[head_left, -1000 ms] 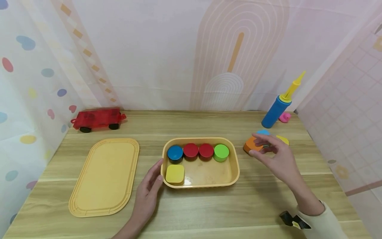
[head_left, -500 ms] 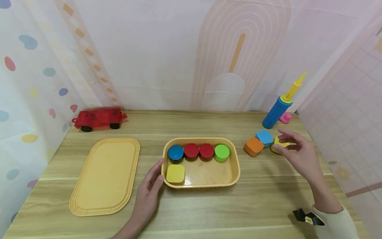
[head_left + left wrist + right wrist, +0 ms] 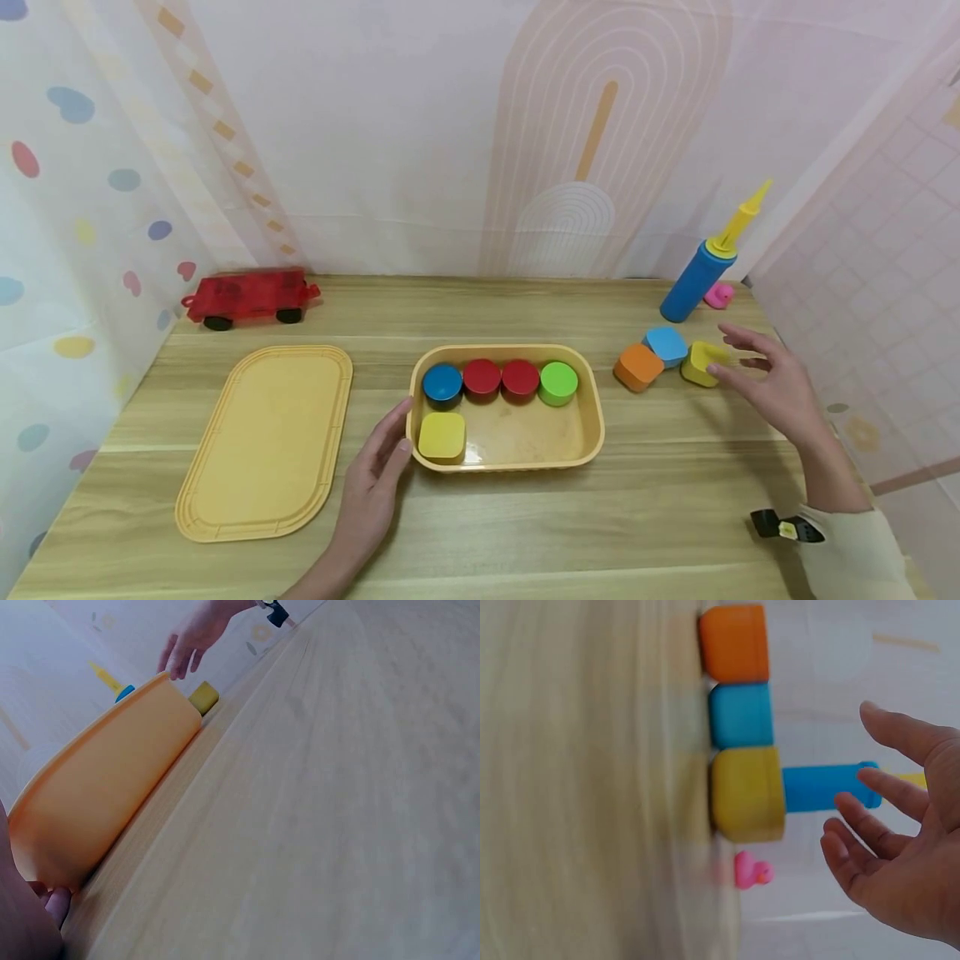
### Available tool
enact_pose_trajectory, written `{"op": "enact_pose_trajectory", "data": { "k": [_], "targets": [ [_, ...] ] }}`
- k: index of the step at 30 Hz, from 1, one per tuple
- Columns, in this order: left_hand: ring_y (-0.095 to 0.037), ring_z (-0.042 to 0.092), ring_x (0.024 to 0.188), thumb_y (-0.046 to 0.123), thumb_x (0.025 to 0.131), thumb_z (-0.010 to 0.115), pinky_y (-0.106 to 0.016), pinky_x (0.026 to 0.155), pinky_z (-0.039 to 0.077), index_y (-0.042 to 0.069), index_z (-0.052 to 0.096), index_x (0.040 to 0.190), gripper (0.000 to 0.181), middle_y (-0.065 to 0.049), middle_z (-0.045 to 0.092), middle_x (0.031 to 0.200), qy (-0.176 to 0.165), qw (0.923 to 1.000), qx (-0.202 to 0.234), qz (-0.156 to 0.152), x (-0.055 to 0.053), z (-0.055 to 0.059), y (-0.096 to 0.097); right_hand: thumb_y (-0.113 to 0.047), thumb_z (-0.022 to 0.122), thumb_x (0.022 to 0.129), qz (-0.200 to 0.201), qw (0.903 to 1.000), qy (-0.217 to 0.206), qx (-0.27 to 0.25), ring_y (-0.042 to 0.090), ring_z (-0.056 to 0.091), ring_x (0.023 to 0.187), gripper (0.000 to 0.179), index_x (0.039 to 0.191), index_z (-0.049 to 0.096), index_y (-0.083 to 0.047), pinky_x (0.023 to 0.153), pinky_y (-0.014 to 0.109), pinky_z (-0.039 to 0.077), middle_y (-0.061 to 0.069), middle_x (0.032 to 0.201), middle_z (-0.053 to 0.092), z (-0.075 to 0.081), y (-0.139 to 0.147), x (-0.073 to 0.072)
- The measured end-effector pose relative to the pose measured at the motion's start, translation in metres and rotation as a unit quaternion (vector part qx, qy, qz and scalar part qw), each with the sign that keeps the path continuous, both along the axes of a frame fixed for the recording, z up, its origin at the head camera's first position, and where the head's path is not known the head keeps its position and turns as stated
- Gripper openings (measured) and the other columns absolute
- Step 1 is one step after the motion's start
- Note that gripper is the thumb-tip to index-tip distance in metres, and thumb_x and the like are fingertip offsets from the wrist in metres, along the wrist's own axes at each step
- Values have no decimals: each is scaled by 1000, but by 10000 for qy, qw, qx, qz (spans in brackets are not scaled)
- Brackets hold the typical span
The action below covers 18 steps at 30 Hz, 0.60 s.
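A yellow-orange plastic bin (image 3: 525, 462) holds a blue, two red and a green round block along its far side, with a yellow square block (image 3: 442, 436) in its near left corner. My left hand (image 3: 371, 483) touches the bin's left end with fairly straight fingers; the left wrist view shows its fingertips low against the wall. At the right, my right hand (image 3: 776, 387) hovers by a yellow block (image 3: 699, 364), fingers spread and nothing held. In the right wrist view that hand is apart from the block. Beside it sit a light blue block (image 3: 665, 347) and an orange block (image 3: 638, 367).
A flat yellow lid (image 3: 266, 442) lies on the table left of the bin. Behind it stands a red toy car base (image 3: 251, 297). A blue pump with a yellow nozzle (image 3: 697, 283) and a pink toy duck (image 3: 719, 295) stand at the back right.
My right hand has moved right, from over the orange block, past the light blue one, to the yellow block's right side. The left hand stays at the bin.
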<state>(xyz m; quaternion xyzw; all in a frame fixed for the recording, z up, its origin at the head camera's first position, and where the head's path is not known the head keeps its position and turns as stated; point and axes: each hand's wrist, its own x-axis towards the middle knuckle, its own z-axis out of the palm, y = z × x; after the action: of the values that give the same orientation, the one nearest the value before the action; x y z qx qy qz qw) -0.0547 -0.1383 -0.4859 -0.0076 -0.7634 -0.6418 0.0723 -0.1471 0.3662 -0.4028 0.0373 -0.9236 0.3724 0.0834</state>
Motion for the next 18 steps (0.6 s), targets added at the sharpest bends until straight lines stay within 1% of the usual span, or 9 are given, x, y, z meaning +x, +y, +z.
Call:
{"op": "enact_pose_trajectory", "data": {
  "k": [2, 3, 5, 8, 11, 12, 18],
  "targets": [
    [-18, 49, 153, 15, 118, 55, -11, 118, 40, 16, 54, 164, 46, -5, 54, 168, -7, 10000, 11, -11, 0, 0, 0, -17, 80, 105, 16, 9998, -193, 70, 27, 54, 136, 66, 161, 53, 2, 91, 6, 41, 29, 154, 56, -3, 4, -3],
    [-19, 49, 153, 15, 118, 55, -11, 118, 40, 16, 54, 164, 46, -5, 54, 168, -5, 10000, 16, -11, 0, 0, 0, -19, 80, 105, 43, 9996, -268, 110, 35, 53, 138, 67, 162, 52, 3, 90, 7, 40, 30, 156, 55, -5, 6, -4],
    [-14, 50, 152, 15, 118, 55, -11, 117, 40, 16, 55, 164, 46, -5, 55, 168, -6, 10000, 24, 0, 0, -1, 0, -19, 80, 106, 134, 9991, -375, 177, 48, 50, 141, 68, 162, 50, 5, 89, 5, 40, 34, 157, 53, -9, 10, -7],
    [-2, 51, 149, 14, 118, 56, -11, 117, 41, 15, 55, 164, 46, -6, 55, 167, 7, 10000, 46, 12, 0, -1, 0, -13, 82, 103, 236, 9988, -340, 255, 54, 52, 138, 68, 160, 51, 9, 87, 1, 40, 38, 154, 55, -15, 15, -11],
    [7, 50, 145, 14, 118, 56, -11, 117, 41, 15, 55, 164, 46, -6, 55, 167, 5, 10000, 68, 3, 0, -2, 0, -8, 83, 101, 282, 9988, -280, 280, 55, 53, 134, 68, 157, 52, 13, 87, -2, 40, 40, 151, 56, -20, 17, -13],
    [8, 50, 145, 14, 118, 56, -11, 117, 41, 15, 55, 164, 46, -6, 55, 167, 7, 10000, 69, 2, 0, -2, 0, -8, 83, 100, 299, 9987, -293, 295, 56, 53, 134, 68, 156, 51, 14, 87, 0, 44, 41, 151, 55, -21, 18, -14],
    [8, 50, 145, 14, 118, 55, -11, 117, 41, 16, 55, 164, 46, -6, 55, 167, 18, 10000, 55, -7, 0, -2, 0, -11, 80, 104, 322, 9974, -566, 318, 59, 53, 136, 66, 156, 49, 17, 85, -1, 45, 42, 153, 53, -24, 18, -15]
  ]
}}
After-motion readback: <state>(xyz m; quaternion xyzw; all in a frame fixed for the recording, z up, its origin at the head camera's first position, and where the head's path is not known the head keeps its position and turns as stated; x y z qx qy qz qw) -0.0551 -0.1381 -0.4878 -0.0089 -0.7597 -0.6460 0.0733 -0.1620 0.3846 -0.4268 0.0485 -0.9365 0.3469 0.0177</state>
